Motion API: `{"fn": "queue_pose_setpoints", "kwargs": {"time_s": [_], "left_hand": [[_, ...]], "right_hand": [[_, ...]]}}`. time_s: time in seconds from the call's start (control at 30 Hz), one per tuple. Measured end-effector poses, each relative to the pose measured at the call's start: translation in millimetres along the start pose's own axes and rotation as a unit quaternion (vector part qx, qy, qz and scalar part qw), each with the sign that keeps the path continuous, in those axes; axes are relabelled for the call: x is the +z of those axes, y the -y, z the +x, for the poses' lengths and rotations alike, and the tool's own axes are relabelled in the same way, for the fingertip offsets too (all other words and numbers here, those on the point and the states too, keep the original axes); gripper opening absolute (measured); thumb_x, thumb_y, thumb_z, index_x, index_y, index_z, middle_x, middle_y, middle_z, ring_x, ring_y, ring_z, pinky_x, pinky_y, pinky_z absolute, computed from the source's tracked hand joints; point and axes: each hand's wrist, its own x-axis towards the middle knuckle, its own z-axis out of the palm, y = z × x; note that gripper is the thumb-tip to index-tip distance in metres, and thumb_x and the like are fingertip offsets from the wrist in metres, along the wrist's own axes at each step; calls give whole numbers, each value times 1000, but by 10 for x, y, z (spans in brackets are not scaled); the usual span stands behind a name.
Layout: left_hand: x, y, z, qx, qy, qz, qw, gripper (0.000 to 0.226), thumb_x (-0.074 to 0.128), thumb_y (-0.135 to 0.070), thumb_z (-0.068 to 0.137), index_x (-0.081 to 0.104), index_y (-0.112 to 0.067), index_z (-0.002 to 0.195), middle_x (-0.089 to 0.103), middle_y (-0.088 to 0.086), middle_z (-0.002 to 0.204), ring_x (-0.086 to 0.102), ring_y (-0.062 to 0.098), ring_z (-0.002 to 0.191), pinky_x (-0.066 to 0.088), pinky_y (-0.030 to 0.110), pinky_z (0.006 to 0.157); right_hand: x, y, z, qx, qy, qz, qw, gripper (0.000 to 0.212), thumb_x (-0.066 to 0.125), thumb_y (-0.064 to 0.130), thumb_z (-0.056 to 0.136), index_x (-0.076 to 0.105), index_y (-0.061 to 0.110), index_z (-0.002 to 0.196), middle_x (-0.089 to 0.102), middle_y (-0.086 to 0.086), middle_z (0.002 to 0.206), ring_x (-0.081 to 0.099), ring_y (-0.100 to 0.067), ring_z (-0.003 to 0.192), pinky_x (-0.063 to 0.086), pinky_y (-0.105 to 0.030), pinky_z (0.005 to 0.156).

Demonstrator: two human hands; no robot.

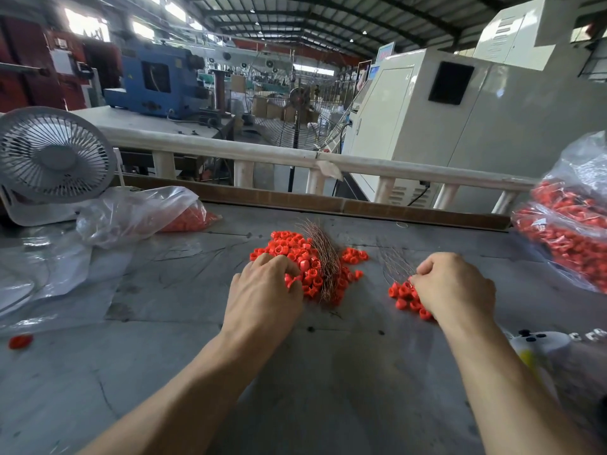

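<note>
One stray cap [20, 341] lies on the tabletop [164, 372], far left of my left hand [266, 290]. That hand curls its fingers into the heap of red caps [295, 254], too many to count; whether it grips one I cannot tell. Just right of it, one copper wire bundle [323, 261] runs lengthwise away from me. My right hand [455, 287] pinches thin wires [395, 266] fanning away and leftward, with roughly ten short round loose caps [402, 298] at its fingertips.
</note>
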Motion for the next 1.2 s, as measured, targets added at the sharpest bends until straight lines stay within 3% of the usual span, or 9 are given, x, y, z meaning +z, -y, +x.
{"fn": "queue_pose_setpoints", "kwargs": {"time_s": [0.07,0.13,0.2,0.27,0.37,0.43,0.87,1.03,1.2], "left_hand": [[0,18,7,-1,6,20,1000,17,59,-34,97,66,-36,112,59,-13,117,52,15,114,38,33,96],[-3,34,13,-3,10,27,1000,19,58,-36,97,66,-37,114,59,-12,121,52,15,116,38,34,98],[-5,45,17,-5,13,32,999,20,58,-36,97,66,-37,116,58,-11,124,51,16,118,39,34,99],[-8,56,20,-9,16,42,999,22,58,-38,98,65,-36,118,56,-10,127,50,16,120,37,34,101],[-17,85,31,-18,11,66,998,24,57,-38,97,63,-35,120,54,-9,129,48,17,120,35,32,98],[-22,104,45,-21,11,80,996,24,56,-37,97,63,-34,120,54,-8,128,48,18,119,35,32,96],[52,138,57,6,27,77,997,28,60,-36,98,63,-39,126,56,-9,127,46,18,122,31,35,102],[45,148,78,1,15,68,998,16,66,-37,94,65,-36,109,59,-12,116,50,17,115,32,34,97],[28,151,73,4,-3,59,998,11,69,-40,92,62,-34,97,65,-15,104,52,14,107,30,32,90]], "right_hand": [[0,30,-17,-52,-37,8,998,5,73,27,88,74,25,93,73,-5,102,64,-35,103,49,-39,88],[37,108,-73,-123,-45,117,984,6,69,19,92,74,23,92,72,-5,99,68,-34,93,56,-39,83],[139,232,-149,-194,-21,186,963,16,65,10,94,77,19,98,74,-3,102,70,-27,93,54,-31,86],[276,353,-223,-248,19,168,954,26,61,4,96,76,15,114,72,-3,116,67,-23,107,48,-26,93],[442,446,-281,-256,87,97,958,47,53,-2,96,63,15,139,63,-2,140,57,-24,128,44,-32,109],[479,463,-275,-260,86,75,959,52,52,-2,95,60,17,143,61,-1,143,52,-24,131,42,-34,112],[379,476,-326,-293,23,161,942,26,67,14,95,72,23,119,70,4,118,62,-19,113,51,-36,96],[348,520,-353,-334,17,169,927,18,76,20,89,71,27,105,62,13,101,57,-12,103,42,-26,84],[360,540,-374,-362,11,156,919,10,78,21,88,72,26,93,63,12,99,52,-12,101,31,-21,80]]}}
